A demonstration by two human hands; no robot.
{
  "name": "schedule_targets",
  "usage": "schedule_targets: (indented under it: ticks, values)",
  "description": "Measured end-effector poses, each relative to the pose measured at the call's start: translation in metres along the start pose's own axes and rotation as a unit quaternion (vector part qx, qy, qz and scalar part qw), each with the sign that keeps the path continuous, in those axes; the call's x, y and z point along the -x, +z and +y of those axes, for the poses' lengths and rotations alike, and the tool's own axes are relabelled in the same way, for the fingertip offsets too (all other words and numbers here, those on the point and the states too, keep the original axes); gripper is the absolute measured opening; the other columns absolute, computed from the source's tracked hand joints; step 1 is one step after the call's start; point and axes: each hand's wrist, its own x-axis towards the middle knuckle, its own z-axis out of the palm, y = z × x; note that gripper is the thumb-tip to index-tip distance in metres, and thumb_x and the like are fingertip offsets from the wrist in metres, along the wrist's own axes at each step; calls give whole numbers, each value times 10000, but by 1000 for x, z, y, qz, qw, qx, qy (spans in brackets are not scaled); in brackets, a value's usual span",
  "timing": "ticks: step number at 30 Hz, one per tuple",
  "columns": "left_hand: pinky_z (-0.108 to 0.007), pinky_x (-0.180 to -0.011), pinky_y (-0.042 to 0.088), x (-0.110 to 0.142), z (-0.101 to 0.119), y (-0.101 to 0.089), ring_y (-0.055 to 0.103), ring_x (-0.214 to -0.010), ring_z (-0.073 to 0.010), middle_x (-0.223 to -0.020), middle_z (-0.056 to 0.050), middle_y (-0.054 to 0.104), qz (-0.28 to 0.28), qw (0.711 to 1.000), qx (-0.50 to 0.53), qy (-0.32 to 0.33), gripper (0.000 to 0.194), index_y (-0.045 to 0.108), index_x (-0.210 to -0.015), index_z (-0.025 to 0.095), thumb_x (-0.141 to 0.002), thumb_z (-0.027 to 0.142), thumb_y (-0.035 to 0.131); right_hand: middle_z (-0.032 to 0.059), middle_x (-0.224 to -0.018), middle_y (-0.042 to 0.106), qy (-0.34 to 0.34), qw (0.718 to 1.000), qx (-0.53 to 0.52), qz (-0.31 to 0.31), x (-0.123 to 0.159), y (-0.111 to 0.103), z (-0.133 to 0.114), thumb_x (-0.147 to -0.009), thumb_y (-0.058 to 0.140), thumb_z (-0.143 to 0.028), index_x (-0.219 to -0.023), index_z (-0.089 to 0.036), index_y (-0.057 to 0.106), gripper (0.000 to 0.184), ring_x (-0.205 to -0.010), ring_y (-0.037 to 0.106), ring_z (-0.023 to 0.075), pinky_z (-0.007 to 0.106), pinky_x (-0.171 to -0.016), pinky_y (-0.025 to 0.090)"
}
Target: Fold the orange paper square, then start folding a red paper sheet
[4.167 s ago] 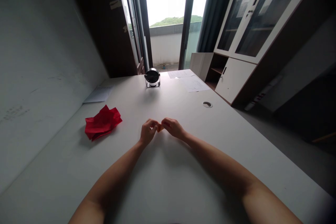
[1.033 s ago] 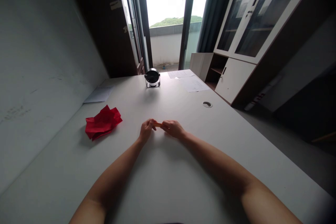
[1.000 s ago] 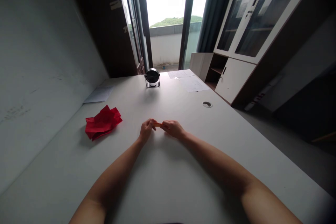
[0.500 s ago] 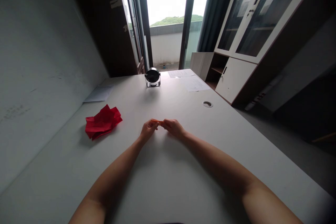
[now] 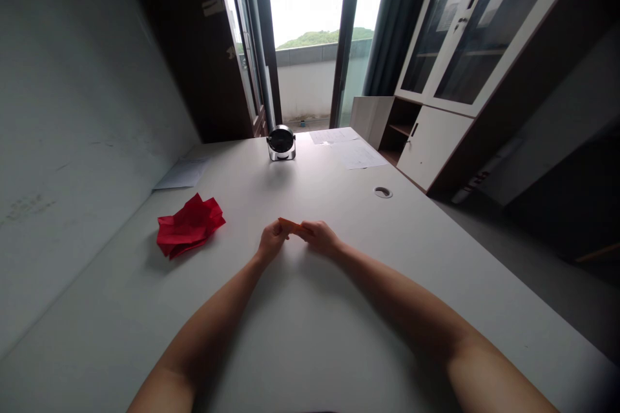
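A small orange piece of folded paper (image 5: 289,225) is held between my two hands, over the middle of the white table (image 5: 310,335). My left hand (image 5: 271,240) is closed on its left end, and my right hand (image 5: 320,236) pinches its right end. Fingers cover part of the paper, so its full shape is hidden. To the left of my hands lies a crumpled, creased red sheet of paper (image 5: 190,226), touched by neither hand.
A round black and silver device on a stand (image 5: 281,142) is at the table's far edge. White papers (image 5: 358,155) lie at the back right, another sheet (image 5: 181,173) by the left wall. A cable hole (image 5: 383,192) sits right of my hands; a cabinet (image 5: 436,142) stands beyond.
More of the orange paper shows between my hands now, its upper left edge raised and tilted. My fingers have shifted slightly; the red paper has stayed put.
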Motion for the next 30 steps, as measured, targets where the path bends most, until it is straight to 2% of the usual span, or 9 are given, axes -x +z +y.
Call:
schedule_targets:
  ticks: [7,14,21,30]
  values:
    - [-268,-612,470,0,-8,0,580,-616,-138,-720,-37,681,0,1000,-28,-6,245,722,-840,166,-790,405,698,-51,-554,423,10,1000,1,-2,0,2,5,-871,541,-461,-656,-175,549,358,-544,314,87,210,-507,259]
    - [-274,-621,462,1,-7,-1,590,-622,-146,-702,-32,678,-7,997,-69,20,249,729,-872,176,-850,403,630,-41,-592,509,0,999,-32,-19,-1,-2,0,-899,486,-393,-686,-174,567,316,-551,398,85,206,-551,322]
    - [-272,-606,466,0,-12,-2,587,-612,-148,-681,-32,659,3,997,-75,24,263,715,-866,170,-854,418,629,-58,-568,375,23,999,-19,-18,-2,0,7,-833,558,-439,-652,-180,510,320,-550,297,85,207,-503,250]
    - [-269,-612,444,1,-9,-2,581,-613,-144,-683,-25,655,17,996,-81,24,263,699,-862,170,-861,419,617,-53,-618,430,19,998,-17,-52,-2,-2,5,-795,537,-322,-707,-192,477,168,-578,343,93,217,-539,275]
